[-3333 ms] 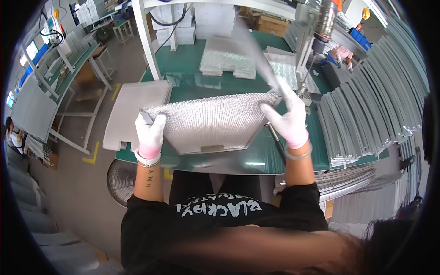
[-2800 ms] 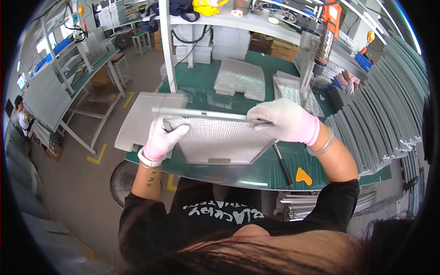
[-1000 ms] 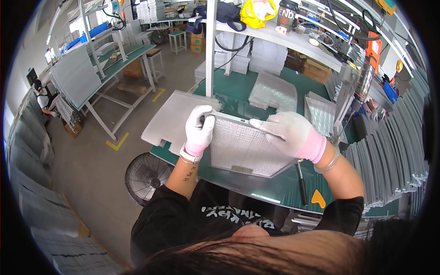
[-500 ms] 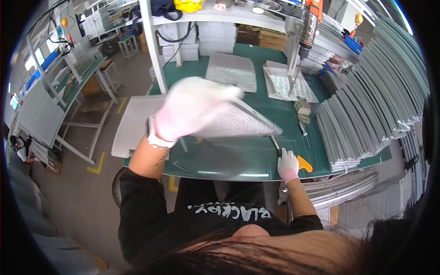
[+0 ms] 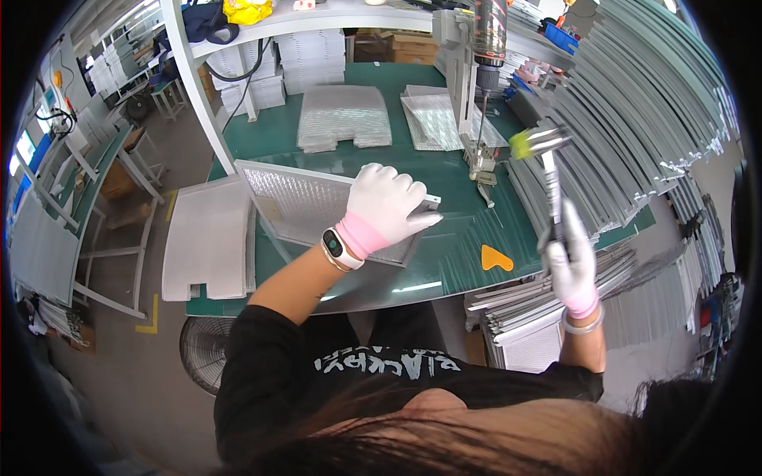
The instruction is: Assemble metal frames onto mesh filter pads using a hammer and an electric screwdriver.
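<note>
A framed panel (image 5: 305,205) with a silvery mesh-like face and pale metal edges stands tilted over the green tabletop. My left hand (image 5: 387,200), in a white glove with a pink cuff, is closed over its upper bar, covering part of it. In my right hand (image 5: 573,266), gloved the same way, is a mallet (image 5: 551,178) by its handle, raised right of the panel. The mallet's head is metallic with a yellow-green end. On the table between my hands lies an orange, flat triangular scraper-like piece (image 5: 497,258).
A power screwdriver (image 5: 490,47) hangs above a small metal fixture (image 5: 481,165). Mesh sheets (image 5: 345,119) lie at the back, white panels (image 5: 202,238) at left. Tall stacked panels (image 5: 635,119) line the right side. A fan (image 5: 205,353) stands below the table's left edge.
My right hand has lifted the mallet off the table and moved right. My left hand has moved right and lower with the panel, whose mesh face now shows more. The view has shifted.
</note>
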